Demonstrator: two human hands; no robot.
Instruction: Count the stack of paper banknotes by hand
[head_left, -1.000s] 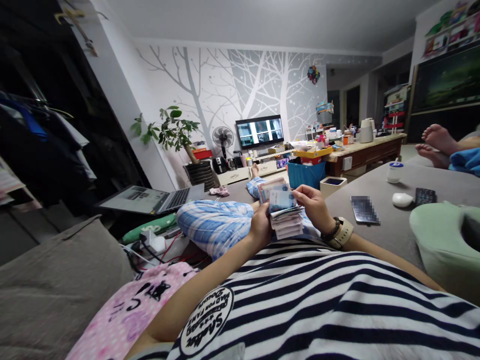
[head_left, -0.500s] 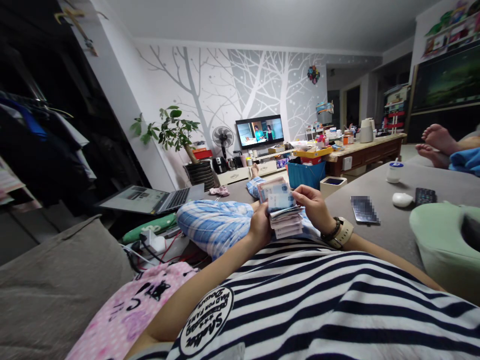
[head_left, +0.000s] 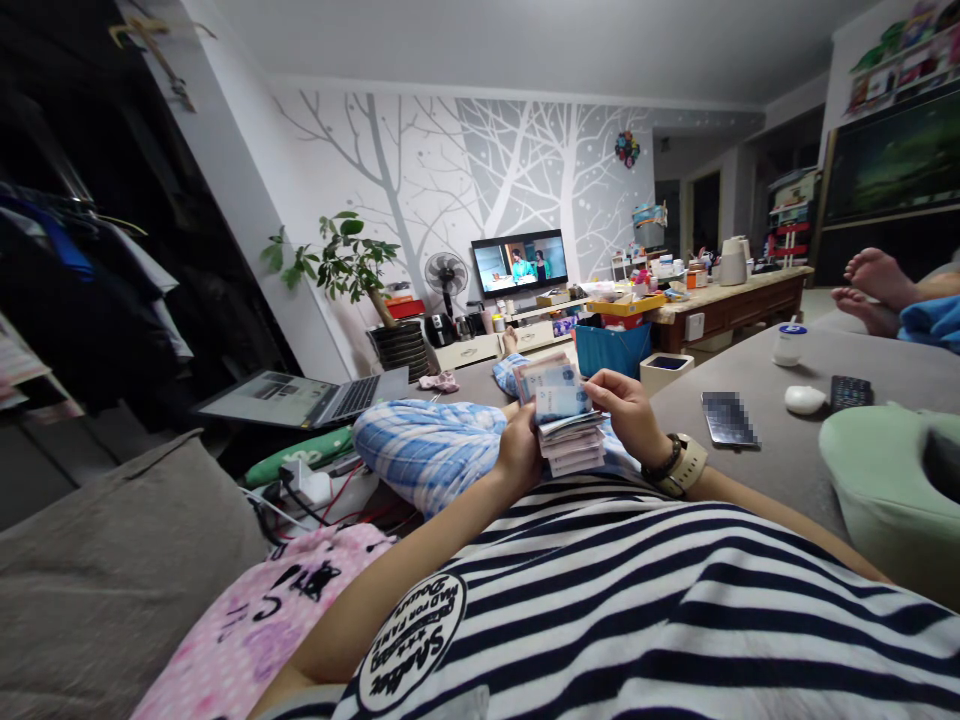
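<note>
A thick wad of banknotes (head_left: 571, 445) rests in my left hand (head_left: 520, 447), whose fingers are closed round its left side. Several bluish and pinkish notes stand fanned above the folded stack. My right hand (head_left: 624, 405) pinches the right edge of a blue banknote (head_left: 562, 401) between thumb and fingertips. The lower ends of the notes hang over my lap, close to the striped shirt (head_left: 645, 570). The fingers of my left hand behind the wad are hidden.
An open laptop (head_left: 300, 397) lies to the left, above a power strip (head_left: 307, 485) with cables. On the grey sofa at right are a phone (head_left: 729, 419), a white mouse (head_left: 805, 400) and a green neck pillow (head_left: 877, 470). Another person's feet (head_left: 877, 285) show at far right.
Both hands stay nearly in place. The fanned notes at the top have shifted slightly, with more of a blue note showing behind the front one.
</note>
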